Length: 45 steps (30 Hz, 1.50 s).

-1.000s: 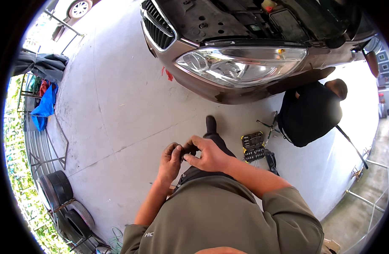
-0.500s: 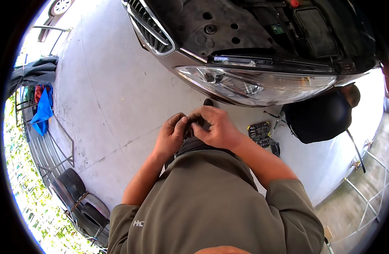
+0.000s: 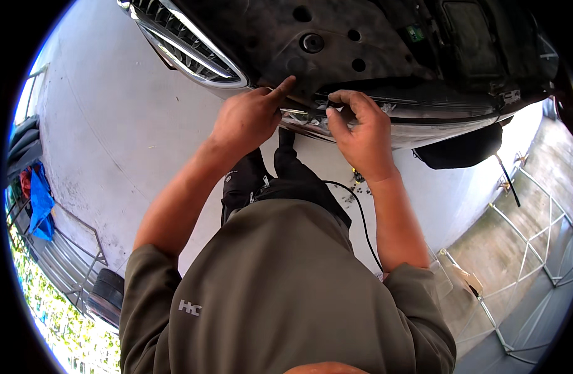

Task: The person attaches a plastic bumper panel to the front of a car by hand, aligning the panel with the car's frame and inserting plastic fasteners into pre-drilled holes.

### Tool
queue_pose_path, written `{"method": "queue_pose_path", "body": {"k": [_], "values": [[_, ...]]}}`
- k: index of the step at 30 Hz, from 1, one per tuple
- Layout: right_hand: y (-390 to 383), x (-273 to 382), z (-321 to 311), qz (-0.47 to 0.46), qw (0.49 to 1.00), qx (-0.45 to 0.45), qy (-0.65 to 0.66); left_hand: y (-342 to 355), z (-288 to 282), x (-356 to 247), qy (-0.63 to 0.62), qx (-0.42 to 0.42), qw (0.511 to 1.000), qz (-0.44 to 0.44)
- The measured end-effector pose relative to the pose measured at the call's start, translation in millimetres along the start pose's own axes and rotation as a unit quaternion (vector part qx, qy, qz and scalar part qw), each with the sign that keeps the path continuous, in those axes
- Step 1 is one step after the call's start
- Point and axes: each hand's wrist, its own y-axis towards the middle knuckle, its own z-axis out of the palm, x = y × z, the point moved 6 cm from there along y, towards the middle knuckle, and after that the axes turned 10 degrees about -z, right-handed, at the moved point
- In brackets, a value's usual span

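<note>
My left hand [image 3: 241, 121] is over the front edge of a dark car, its index finger stretched out onto the black plastic panel [image 3: 271, 40] and the other fingers curled. To its right, my right hand [image 3: 368, 137] is bent above the headlight's upper edge, with thumb and forefinger brought together. A small dark piece seems to be in that pinch, too small to name. Between the hands, part of the clear headlight [image 3: 297, 116] shows; my right hand and the front edge hide much of the rest.
The car's grille [image 3: 183, 53] is at the upper left. A black padded seat [image 3: 464, 149] stands right of the car's front. A black cable [image 3: 365, 221] hangs beside my right forearm. Tyres [image 3: 105, 293] and a blue cloth [image 3: 42, 206] are at left, a white metal frame [image 3: 529, 240] at right.
Both hands have gone from together at my waist to apart over the car's front edge. The car now sits nearer to me, and a cable has come into view.
</note>
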Motion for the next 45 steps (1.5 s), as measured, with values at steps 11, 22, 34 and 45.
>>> {"method": "queue_pose_path", "body": {"k": [11,22,34,45], "values": [[41,-4,42,0.042,0.985,0.115,-0.124,19,-2,16,0.114,0.054,0.988,0.093],[59,4,71,-0.012,0.947,0.207,-0.244,25,-5,22,0.104,0.098,0.984,0.104],[67,7,81,0.078,0.939,0.201,-0.267,31,-12,21,0.094,0.134,0.979,0.121],[45,7,54,0.204,0.966,0.108,-0.118,29,-8,25,0.111,0.125,0.976,0.142]]}}
